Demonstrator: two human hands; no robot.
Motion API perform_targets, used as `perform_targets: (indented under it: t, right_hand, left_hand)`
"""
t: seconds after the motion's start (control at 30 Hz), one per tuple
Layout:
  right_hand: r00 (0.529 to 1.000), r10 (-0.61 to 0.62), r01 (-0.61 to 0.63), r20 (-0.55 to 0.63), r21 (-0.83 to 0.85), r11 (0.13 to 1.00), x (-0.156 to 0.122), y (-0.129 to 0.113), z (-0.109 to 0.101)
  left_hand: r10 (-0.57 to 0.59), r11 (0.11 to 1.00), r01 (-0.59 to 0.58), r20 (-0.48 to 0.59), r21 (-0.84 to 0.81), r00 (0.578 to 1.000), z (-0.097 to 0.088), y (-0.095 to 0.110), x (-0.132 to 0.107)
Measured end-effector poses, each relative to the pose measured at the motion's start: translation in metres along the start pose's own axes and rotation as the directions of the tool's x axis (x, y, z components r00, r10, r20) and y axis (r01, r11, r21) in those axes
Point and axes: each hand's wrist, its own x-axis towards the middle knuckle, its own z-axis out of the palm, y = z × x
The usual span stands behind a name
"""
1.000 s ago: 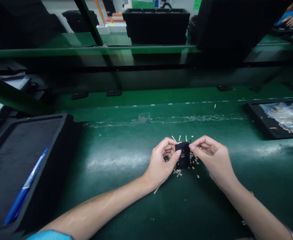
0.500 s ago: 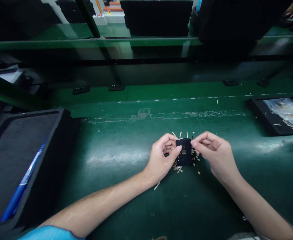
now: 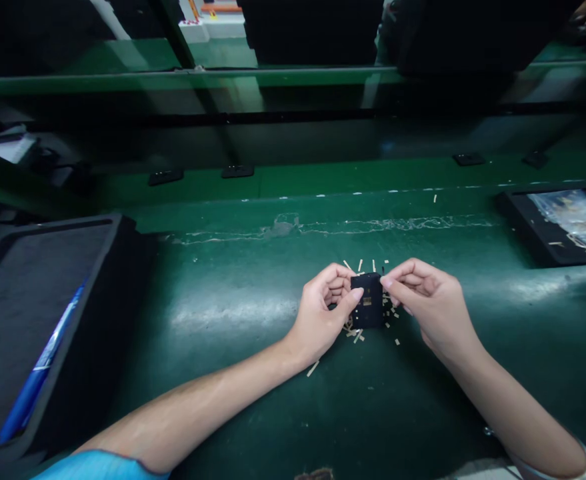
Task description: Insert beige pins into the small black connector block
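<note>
A small black rectangular plate [image 3: 371, 310] with a few gold-coloured marks lies between my hands, low over the green table. My left hand [image 3: 325, 310] grips its left edge, thumb on top and the other fingers curled behind. At the plate's upper right corner, my right hand [image 3: 425, 293] is closed in a pinch. A thin dark sliver shows by its fingertips, too small to name. Short pale strips [image 3: 359, 335] are scattered on the table around and partly under the plate.
On the left stands a black foam tray [image 3: 117, 233] with a blue pen-like object [image 3: 35, 380] in it. Another black tray [image 3: 527, 230] on the right holds clear plastic bags [image 3: 583, 213]. Several small dark flat pieces [image 3: 237, 171] lie along the back, below a shelf [image 3: 303, 75].
The view has shifted slightly, so the scene sits a little higher. Both hands keep nearly the same grip and place on the plate.
</note>
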Motion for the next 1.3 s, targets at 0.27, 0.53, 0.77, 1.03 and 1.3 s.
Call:
perform_targets:
  t: [0.27,0.53,0.77,1.03,1.3]
  right_hand:
    - [0.999,0.005,-0.006,0.039,0.024,1.000,0.003,0.000,-0.004]
    - [0.963,0.069,-0.109,0.259,0.142,0.984,0.010,-0.003,-0.013]
    - [0.869,0.089,-0.201,0.488,0.182,0.963,0.012,0.000,-0.018]
    - [0.980,-0.112,0.097,0.164,0.095,0.991,-0.007,0.003,-0.001]
    - [0.975,-0.055,0.025,0.216,0.138,0.990,-0.009,0.000,-0.002]
  left_hand:
    - [-0.040,0.995,0.039,-0.010,-0.093,0.999,0.000,0.001,0.003]
    - [-0.048,0.991,0.053,0.038,-0.123,0.998,-0.001,0.000,0.002]
    - [-0.114,0.966,0.153,0.191,-0.208,0.975,-0.001,-0.005,0.002]
    - [0.150,0.948,-0.150,0.022,0.281,0.988,0.005,0.009,-0.005]
    - [0.163,0.925,-0.185,0.093,0.331,0.982,0.003,-0.005,-0.004]
